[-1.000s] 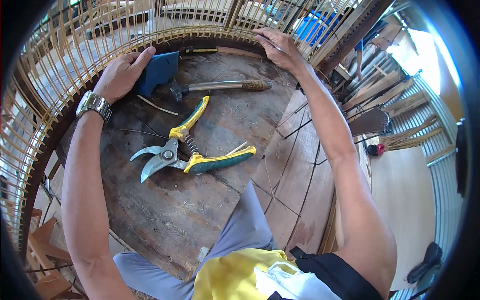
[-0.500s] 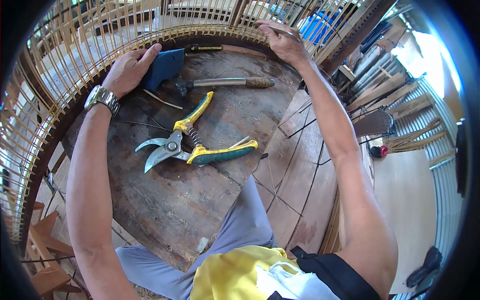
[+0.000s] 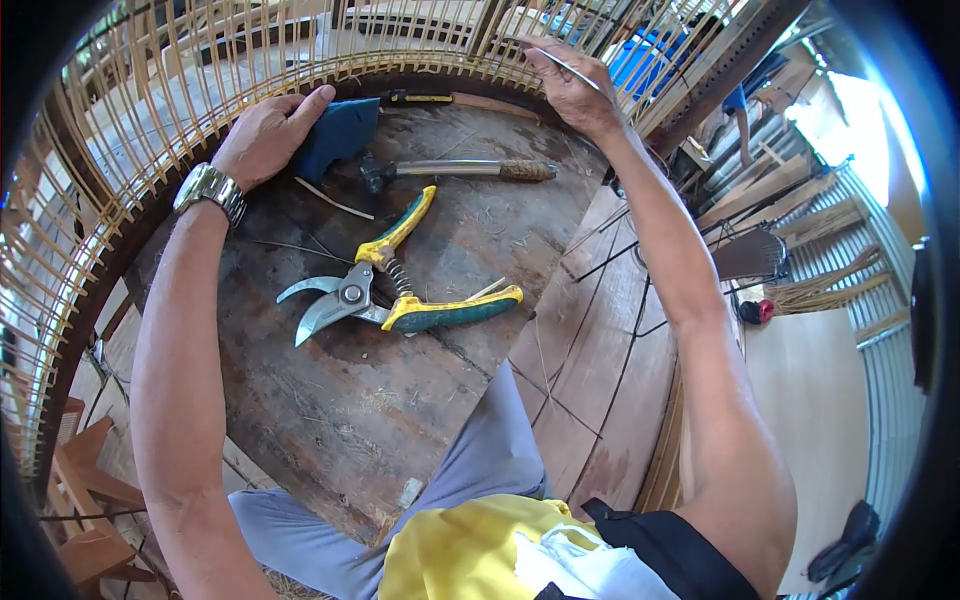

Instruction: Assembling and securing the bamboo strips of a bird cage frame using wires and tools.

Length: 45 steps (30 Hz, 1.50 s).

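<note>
My left hand [image 3: 265, 138], a metal watch on its wrist, rests on the dark curved rim [image 3: 310, 84] of a cane-strung frame at the far left. Its fingers curl over the rim, partly hidden; the thumb lies against a dark blue folded piece [image 3: 338, 138] whose material I cannot make out. Farther right, my right hand [image 3: 580, 95] is closed on a slim, flat metal tool [image 3: 566, 68] beside the upright cane strands [image 3: 390, 40]. The tool's tip points up and left, close to the strands.
Open pruning shears [image 3: 352, 294] with yellow-green handles lie on the worn wooden board [image 3: 330, 400]. Behind them are a hammer [image 3: 450, 168], a yellow-black cutter [image 3: 420, 98] and a short cane offcut [image 3: 335, 200]. Cane bundles [image 3: 825, 280] lie at the right.
The view has shifted slightly, moving most things a little to the right in the picture. My right hand has turned a little with the metal tool; my left hand stays at the rim.
</note>
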Each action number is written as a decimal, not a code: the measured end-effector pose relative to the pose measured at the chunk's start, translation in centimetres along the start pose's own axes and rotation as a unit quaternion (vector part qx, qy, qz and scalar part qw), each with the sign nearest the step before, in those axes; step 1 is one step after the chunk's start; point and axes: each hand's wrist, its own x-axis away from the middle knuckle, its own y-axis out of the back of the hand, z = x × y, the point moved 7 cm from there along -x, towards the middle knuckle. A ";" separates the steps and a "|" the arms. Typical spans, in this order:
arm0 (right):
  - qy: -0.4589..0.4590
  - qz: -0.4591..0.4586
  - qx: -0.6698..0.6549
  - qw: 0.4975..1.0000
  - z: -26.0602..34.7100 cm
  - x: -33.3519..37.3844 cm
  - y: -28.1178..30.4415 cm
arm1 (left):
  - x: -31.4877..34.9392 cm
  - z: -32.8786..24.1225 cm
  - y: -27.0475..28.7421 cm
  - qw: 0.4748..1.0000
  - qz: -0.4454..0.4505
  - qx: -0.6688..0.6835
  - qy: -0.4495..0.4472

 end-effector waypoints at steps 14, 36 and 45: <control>-0.048 0.016 0.017 0.999 -0.5 1.1 -4.8 | 0.0 0.2 -0.4 1.000 0.018 0.013 0.013; 0.034 0.006 0.012 0.999 1.3 -0.7 -5.4 | 0.1 0.1 -0.3 1.000 0.017 0.014 0.006; 0.021 0.132 -0.036 0.990 1.5 -2.5 -5.8 | 0.1 -0.2 -0.1 1.000 0.004 0.001 0.003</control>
